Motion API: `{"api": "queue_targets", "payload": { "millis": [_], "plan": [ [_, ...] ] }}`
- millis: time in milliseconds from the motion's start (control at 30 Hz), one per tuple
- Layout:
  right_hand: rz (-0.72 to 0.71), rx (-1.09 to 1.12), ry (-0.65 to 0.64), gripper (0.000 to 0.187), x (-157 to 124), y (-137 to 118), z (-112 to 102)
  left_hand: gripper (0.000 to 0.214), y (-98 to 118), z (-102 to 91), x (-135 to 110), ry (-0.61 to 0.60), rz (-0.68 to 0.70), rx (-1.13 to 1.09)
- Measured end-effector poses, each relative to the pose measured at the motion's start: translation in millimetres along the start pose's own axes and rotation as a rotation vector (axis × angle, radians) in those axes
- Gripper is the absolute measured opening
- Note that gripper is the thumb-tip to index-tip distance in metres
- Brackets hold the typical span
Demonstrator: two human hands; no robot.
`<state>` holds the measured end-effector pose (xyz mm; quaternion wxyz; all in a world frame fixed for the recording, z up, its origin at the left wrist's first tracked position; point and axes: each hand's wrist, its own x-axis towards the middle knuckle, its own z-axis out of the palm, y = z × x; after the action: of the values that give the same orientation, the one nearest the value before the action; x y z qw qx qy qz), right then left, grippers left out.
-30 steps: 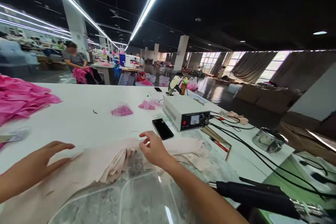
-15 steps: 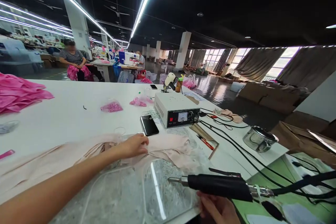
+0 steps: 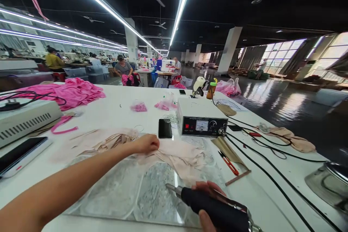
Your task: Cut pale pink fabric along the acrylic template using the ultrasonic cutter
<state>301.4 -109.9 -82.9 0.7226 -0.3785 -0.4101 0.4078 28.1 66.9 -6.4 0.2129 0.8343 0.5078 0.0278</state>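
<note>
My left hand [image 3: 146,143] is closed, its curled fingers pinching pale pink fabric [image 3: 179,152] that lies bunched across a clear mat. Near the front, my right hand [image 3: 208,192] is wrapped round a black-handled tool [image 3: 210,203] whose narrow metal tip points left. The tip hangs over the clear mat [image 3: 114,192], below and apart from the fabric. More pale fabric strips [image 3: 114,141] lie left of my left hand. Behind the fabric stand a black phone [image 3: 165,128] and a white control box [image 3: 204,126] with a dial and a red switch.
Black cables [image 3: 261,168] run over the right side of the table. Red-handled snips [image 3: 230,163] lie beside the mat. Pink fabric [image 3: 78,92] is piled at the back left, near a second box [image 3: 29,119]. A metal pot [image 3: 328,183] stands at the right edge.
The view has swung left. My right hand now grips the black tool from around its handle, and its tip has turned more upward-left. My left hand stays on the fabric.
</note>
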Motion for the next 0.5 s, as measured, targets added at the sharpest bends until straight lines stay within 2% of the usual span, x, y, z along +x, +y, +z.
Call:
{"api": "queue_targets", "payload": {
  "millis": [100,200,367,500],
  "plan": [
    [0.093,0.057,0.086,0.056,-2,2,-2,0.034,3,-3.6,0,0.012,-0.039,-0.030],
    [0.138,0.122,0.135,0.050,1,5,-10,0.035,8,-17.1,-2,0.028,-0.048,-0.032],
    [0.123,0.241,-0.043,0.038,22,14,-28,0.034,19,-36.3,-2,0.138,-0.035,0.007],
    [0.063,0.260,-0.100,0.041,29,17,-27,0.034,26,-34.6,-1,0.225,-0.036,0.021]
  ]
}}
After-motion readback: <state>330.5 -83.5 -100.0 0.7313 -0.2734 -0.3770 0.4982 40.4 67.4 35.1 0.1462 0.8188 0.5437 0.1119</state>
